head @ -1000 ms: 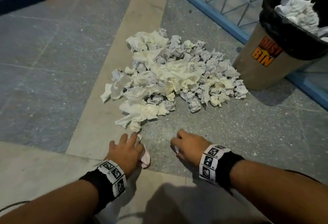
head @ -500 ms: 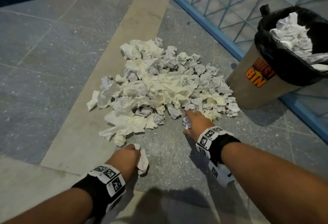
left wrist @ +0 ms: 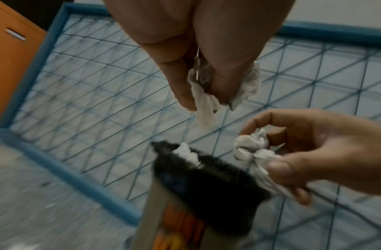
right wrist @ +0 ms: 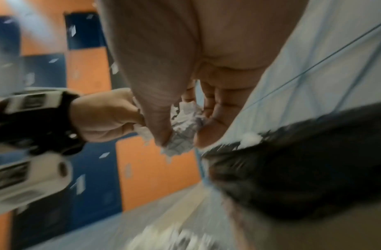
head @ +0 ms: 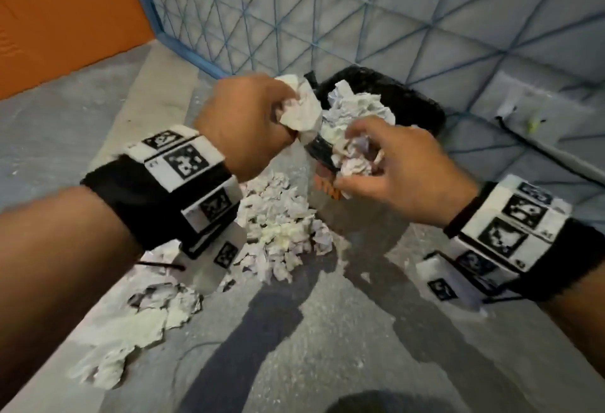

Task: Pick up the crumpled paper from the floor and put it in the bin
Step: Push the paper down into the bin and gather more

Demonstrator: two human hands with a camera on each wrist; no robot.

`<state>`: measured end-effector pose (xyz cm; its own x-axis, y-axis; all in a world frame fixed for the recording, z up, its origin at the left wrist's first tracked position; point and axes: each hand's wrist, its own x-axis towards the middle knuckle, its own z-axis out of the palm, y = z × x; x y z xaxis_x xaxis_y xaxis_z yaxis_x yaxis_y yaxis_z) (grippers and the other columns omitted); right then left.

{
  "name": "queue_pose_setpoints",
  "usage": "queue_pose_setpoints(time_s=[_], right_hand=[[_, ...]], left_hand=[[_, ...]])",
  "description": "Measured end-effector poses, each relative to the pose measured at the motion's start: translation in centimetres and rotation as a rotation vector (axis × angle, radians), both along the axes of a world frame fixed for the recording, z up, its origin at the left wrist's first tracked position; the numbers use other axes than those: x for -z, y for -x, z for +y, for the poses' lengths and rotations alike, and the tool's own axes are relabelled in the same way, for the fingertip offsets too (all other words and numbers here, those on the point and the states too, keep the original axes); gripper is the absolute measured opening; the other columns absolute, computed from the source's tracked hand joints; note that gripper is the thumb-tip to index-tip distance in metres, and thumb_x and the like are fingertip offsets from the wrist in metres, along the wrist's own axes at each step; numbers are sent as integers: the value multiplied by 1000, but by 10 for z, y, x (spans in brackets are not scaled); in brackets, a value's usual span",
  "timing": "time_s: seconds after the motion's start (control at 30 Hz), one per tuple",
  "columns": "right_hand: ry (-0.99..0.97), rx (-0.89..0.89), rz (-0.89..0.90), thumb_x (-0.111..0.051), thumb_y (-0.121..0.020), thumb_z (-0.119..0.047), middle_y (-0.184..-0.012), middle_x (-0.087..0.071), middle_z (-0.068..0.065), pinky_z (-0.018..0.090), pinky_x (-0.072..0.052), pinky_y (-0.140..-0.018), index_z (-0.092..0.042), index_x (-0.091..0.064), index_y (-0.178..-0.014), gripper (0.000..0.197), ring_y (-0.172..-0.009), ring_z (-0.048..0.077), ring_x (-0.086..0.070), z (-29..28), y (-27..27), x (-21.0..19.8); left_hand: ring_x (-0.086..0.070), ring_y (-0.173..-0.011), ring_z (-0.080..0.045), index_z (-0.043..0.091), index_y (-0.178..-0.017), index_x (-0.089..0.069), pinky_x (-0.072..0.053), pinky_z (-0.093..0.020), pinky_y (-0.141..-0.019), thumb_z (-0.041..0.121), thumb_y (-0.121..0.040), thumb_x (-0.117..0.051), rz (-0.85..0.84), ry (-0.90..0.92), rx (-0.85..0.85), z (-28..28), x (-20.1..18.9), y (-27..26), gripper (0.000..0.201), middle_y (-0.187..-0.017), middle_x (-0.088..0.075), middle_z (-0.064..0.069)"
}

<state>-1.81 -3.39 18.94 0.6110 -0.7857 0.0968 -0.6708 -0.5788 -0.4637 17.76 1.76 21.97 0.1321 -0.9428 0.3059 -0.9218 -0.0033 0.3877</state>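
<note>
My left hand (head: 262, 117) is raised beside the bin and grips a white crumpled paper (head: 301, 111), which hangs from its fingers in the left wrist view (left wrist: 204, 104). My right hand (head: 386, 163) holds another crumpled paper (head: 355, 158) just over the bin's near rim, pinched between thumb and fingers (right wrist: 183, 128). The bin (head: 422, 108) is grey with a black liner and orange lettering, and crumpled paper (head: 357, 108) fills it to the top. A pile of crumpled paper (head: 281, 222) lies on the floor below my hands.
A blue wire-mesh panel (head: 327, 19) stands right behind the bin. Orange and blue lockers (head: 65, 19) are at the far left. More flattened paper (head: 131, 330) lies on the floor at the lower left. A black cable (head: 537, 140) runs along the floor at right.
Both hands have lifted from the floor pile up to the bin, each with a crumpled paper. The head view has swung up toward the bin and mesh.
</note>
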Motion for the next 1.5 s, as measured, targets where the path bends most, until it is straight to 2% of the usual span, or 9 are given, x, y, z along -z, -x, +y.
queue_pose_setpoints(time_s=[0.1,0.3,0.47,0.6,0.8,0.93,1.07,1.3,1.5], right_hand=[[49,261,-184,-77,-69,-47,-86,-57,-9,22,-34,-61,-26,-54,-113,55,-78,11,-53,-54,24,-14],[18,316,-129,-76,-73,-42,-116,-62,7,32,-44,-89,-25,-43,-135,72,-105,26,-58,-96,44,1],[122,64,-321,-65,-84,-34,-90,-61,-6,25,-45,-67,-24,-60,-107,25,-68,9,-54,-46,43,9],[-120,-264,30,-61,-87,-38,-97,-63,-7,27,-48,-75,-25,-61,-108,25,-80,5,-53,-2,18,60],[-425,-137,554,-59,-85,-48,-138,-40,4,38,-44,-99,-30,-40,-136,57,-124,28,-46,6,-14,161],[-436,89,506,-61,-81,-55,-143,-30,9,40,-42,-101,-32,-30,-142,72,-125,35,-44,0,-45,187],[-543,224,416,-61,-78,-60,-154,-12,6,45,-36,-109,-39,-24,-143,77,-135,38,-32,4,-75,214],[-383,289,533,-56,-89,-32,-127,-36,12,41,-49,-91,-20,-49,-118,32,-107,36,-50,14,-102,234],[-430,323,503,-54,-89,-30,-133,-33,10,39,-49,-91,-21,-45,-122,35,-110,37,-52,17,-105,238]], left_hand=[[-62,-102,-30,20,-113,-67,-45,-31,-80,35,-83,-63,-16,38,14,-53,-28,40,33,-108,-69,-9],[-54,-120,-26,25,-133,-50,-42,-31,-96,45,-74,-74,-149,-294,26,-118,-21,60,67,-132,-58,-3],[-59,-88,-18,18,-104,-63,-45,-29,-77,41,-85,-61,-137,-71,121,-81,-11,38,30,-97,-64,0],[-57,-70,-17,19,-86,-67,-45,-28,-67,37,-86,-61,-95,-189,214,-30,31,4,18,-76,-59,5],[-54,-114,-25,27,-127,-48,-48,-35,-90,48,-90,-51,-403,-860,196,-2,148,-52,43,-127,-52,-2],[-36,-128,-39,24,-139,-34,-42,-47,-101,47,-90,-51,-322,-942,-29,-9,201,-83,57,-141,-33,-12],[-39,-124,-42,23,-136,-40,-42,-48,-99,40,-93,-48,-153,-928,-103,-7,226,-96,46,-140,-28,-16],[-54,-111,-37,9,-121,-58,-49,-42,-89,17,-96,-42,-304,-920,87,-1,236,-102,30,-124,-46,-15],[-48,-117,-33,30,-140,-25,-47,-44,-93,50,-93,-39,-38,-803,144,23,240,-108,53,-137,-34,-10]])
